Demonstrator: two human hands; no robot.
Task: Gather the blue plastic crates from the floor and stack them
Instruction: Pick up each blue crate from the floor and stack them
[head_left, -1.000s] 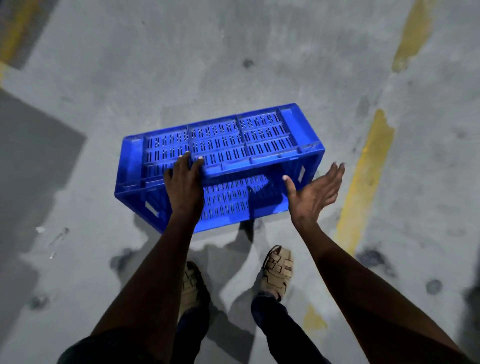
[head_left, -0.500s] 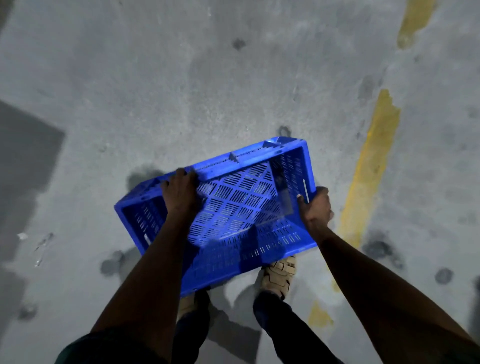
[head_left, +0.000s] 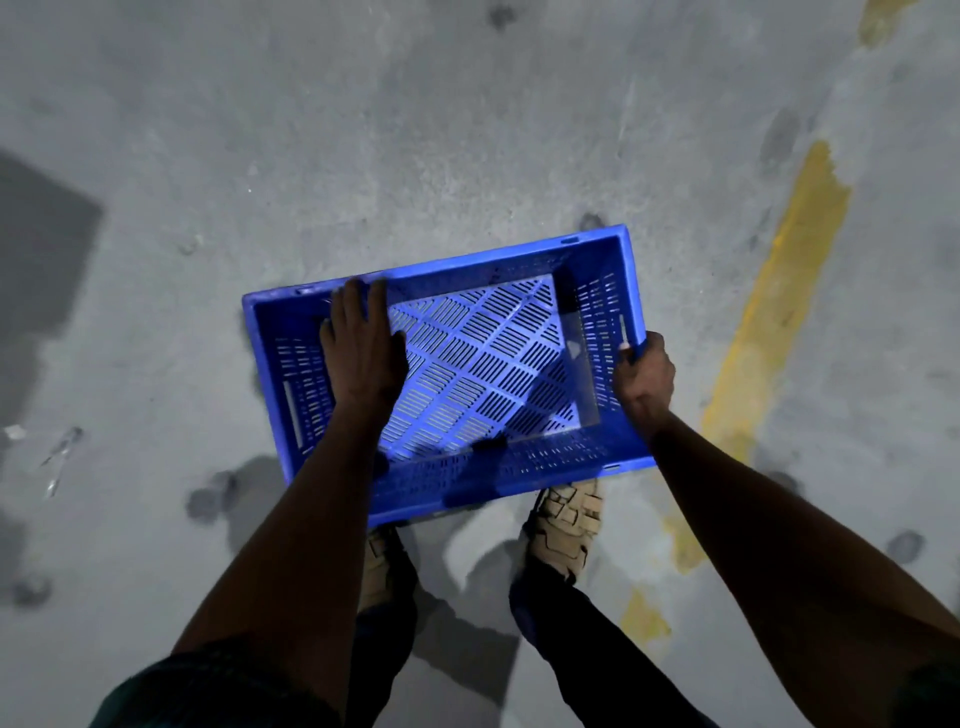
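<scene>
One blue slotted plastic crate (head_left: 483, 374) is held above the grey floor, open side up, so I look straight into its perforated bottom. My left hand (head_left: 361, 345) reaches across the inside, its fingertips hooked over the far long rim. My right hand (head_left: 644, 376) grips the crate's right short rim near the handle slot. The crate hangs over my feet and covers the toes of the left one.
A worn yellow painted line (head_left: 774, 332) runs along the concrete floor to the right. Dark stains dot the floor. A darker patch (head_left: 36, 244) lies at the left edge, with small bits of litter (head_left: 57, 452) below it. My sandalled feet (head_left: 569, 519) stand beneath the crate.
The crate lay on its side on the floor; it was tipped and lifted, and now faces open side up. My right hand went from open beside it to gripping its right rim.
</scene>
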